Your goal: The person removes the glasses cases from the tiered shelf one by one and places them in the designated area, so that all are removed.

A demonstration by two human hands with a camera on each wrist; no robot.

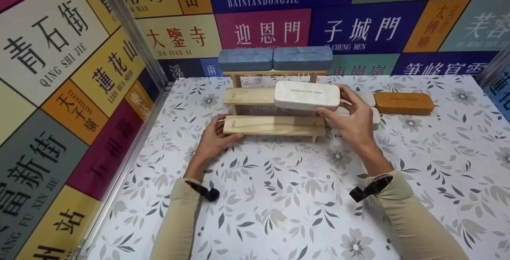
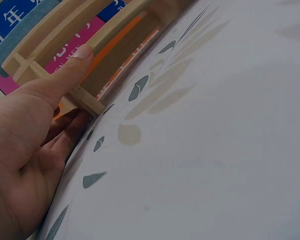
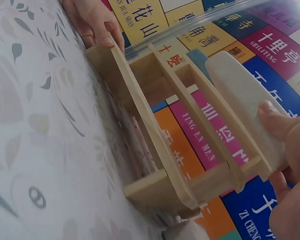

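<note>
A small three-tier wooden rack (image 1: 275, 125) stands on the cloth. My left hand (image 1: 214, 138) grips the left end of its lowest tier; in the left wrist view the thumb (image 2: 72, 67) lies along the tier's edge. My right hand (image 1: 354, 118) holds a white rounded oblong case (image 1: 306, 95) by its right end, lettering facing me. That case overlaps the right part of the middle tier in the head view. In the right wrist view the white case (image 3: 245, 100) is beside the rack's upper tiers. Two blue-grey cases (image 1: 246, 60) sit end to end on the top tier.
Right of the rack lies an orange-brown case (image 1: 404, 103). Next to it are more white cases (image 1: 375, 118), partly hidden behind my right hand. A floral cloth (image 1: 279, 196) covers the table. Panels with printed lettering (image 1: 263, 29) stand behind and at the left.
</note>
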